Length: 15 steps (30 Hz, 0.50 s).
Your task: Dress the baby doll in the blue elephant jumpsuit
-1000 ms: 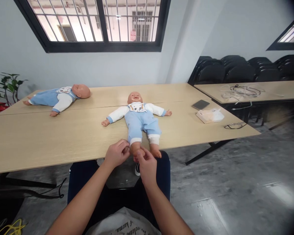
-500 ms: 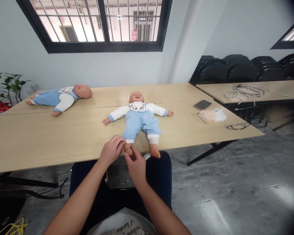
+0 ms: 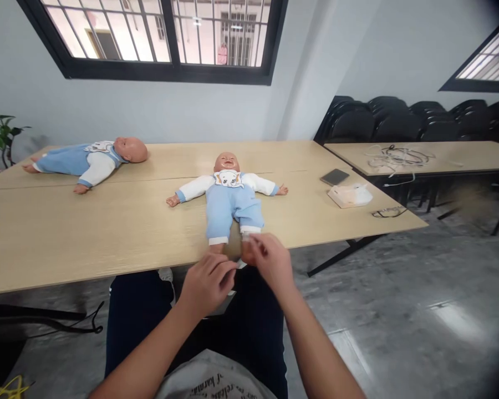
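Note:
A baby doll (image 3: 233, 205) in a blue and white suit lies face up across the table, its feet toward me. My left hand (image 3: 210, 280) is closed in a pinch at the doll's foot on the left, covering most of it. A small white piece (image 3: 242, 264) shows by its fingertips; what it is I cannot make out. My right hand (image 3: 272, 260) has its fingers pressed together at the doll's other ankle, against a whitish band (image 3: 245, 236) below the trouser cuff. Whether it grips the band is hidden by the fingers.
A second doll (image 3: 87, 160) lies on the table (image 3: 120, 238) at the back left. On the right are a dark phone (image 3: 335, 177), an opened pack of tissues (image 3: 350, 195) and glasses (image 3: 388, 212). Cables (image 3: 401, 157) lie on another table, before stacked black chairs (image 3: 351, 122).
My right hand has moved from the doll's left-side foot over to its right-side ankle. My left hand has dropped from the trouser cuff to the foot. The view has shifted slightly right.

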### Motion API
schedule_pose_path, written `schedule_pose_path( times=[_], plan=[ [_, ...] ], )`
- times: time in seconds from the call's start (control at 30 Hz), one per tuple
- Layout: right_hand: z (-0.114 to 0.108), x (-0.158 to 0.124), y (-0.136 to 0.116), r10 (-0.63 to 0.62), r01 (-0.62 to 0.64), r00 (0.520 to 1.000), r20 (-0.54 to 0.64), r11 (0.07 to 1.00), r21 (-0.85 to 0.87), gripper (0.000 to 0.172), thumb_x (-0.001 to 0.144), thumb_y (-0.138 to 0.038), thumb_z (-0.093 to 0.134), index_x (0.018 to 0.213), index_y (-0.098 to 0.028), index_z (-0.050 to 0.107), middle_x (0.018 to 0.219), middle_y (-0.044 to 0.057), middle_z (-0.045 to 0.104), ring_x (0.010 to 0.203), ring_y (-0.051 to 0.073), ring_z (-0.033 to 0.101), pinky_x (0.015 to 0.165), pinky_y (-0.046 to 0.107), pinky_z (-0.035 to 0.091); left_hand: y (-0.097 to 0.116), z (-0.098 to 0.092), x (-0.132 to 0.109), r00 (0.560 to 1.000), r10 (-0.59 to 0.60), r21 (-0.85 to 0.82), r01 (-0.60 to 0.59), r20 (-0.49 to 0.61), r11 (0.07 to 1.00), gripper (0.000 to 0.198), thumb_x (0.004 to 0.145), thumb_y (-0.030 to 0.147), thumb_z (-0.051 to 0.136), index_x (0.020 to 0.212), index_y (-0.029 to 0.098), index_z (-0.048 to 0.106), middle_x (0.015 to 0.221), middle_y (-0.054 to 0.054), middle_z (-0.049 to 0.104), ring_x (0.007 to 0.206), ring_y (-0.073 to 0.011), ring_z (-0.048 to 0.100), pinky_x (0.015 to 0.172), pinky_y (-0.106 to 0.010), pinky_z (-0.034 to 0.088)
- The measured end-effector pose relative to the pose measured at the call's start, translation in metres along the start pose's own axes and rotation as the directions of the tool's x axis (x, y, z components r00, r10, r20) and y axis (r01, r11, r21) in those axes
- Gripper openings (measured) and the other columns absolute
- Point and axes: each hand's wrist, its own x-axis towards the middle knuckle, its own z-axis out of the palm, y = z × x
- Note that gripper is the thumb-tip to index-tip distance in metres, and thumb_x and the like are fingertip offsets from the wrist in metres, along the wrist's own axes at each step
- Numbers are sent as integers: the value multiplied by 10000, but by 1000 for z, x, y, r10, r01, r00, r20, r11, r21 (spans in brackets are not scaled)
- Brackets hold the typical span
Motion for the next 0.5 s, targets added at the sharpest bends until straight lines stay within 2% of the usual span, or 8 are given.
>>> schedule_pose_path(
  times=[0.1, 0.17, 0.3, 0.4, 0.5],
  plan=[
    [6, 25, 39, -80, 84, 996, 29, 982, -167, 228, 1008, -301, 606, 1172, -221, 743, 1100, 70, 740, 910, 191, 701, 742, 287, 522, 19, 18, 18, 994, 0, 83, -10, 112, 996, 322, 934, 196, 660, 1251, 224, 609, 1132, -67, 703, 1056, -242, 650, 925, -385, 546],
    [11, 32, 51, -142, 147, 989, 39, 961, -233, 210, 1020, -302, 600, 1152, -231, 747, 1076, 56, 743, 926, 183, 699, 729, 273, 508, 22, 28, 28, 984, -10, 105, -9, 177, 994, 328, 926, 236, 689, 1244, 223, 611, 1195, -68, 700, 1075, -256, 646, 915, -401, 541],
    [19, 27, 54, -269, 258, 963, 9, 911, -322, 215, 1050, -274, 545, 1096, -223, 749, 1023, 58, 761, 925, 178, 693, 771, 272, 496, 18, 44, 34, 975, -22, 140, -9, 219, 990, 169, 961, 244, 656, 1127, 225, 632, 1141, -42, 720, 958, -232, 667, 853, -412, 519],
    [22, 16, 52, -292, 261, 955, -54, 911, -319, 196, 1043, -239, 547, 1079, -202, 736, 1015, 72, 762, 929, 186, 692, 806, 287, 506, 14, 50, 33, 977, -51, 167, 16, 207, 986, 65, 985, 252, 622, 1038, 216, 635, 1010, -32, 730, 868, -218, 676, 789, -401, 493],
    [23, 2, 50, -297, 261, 950, -94, 923, -282, 167, 1035, -230, 559, 1051, -195, 722, 1006, 75, 759, 946, 190, 694, 848, 298, 525, 13, 52, 33, 979, -61, 167, 28, 194, 986, 77, 979, 260, 638, 1035, 207, 634, 982, -37, 736, 857, -219, 689, 770, -391, 482]
  ],
)
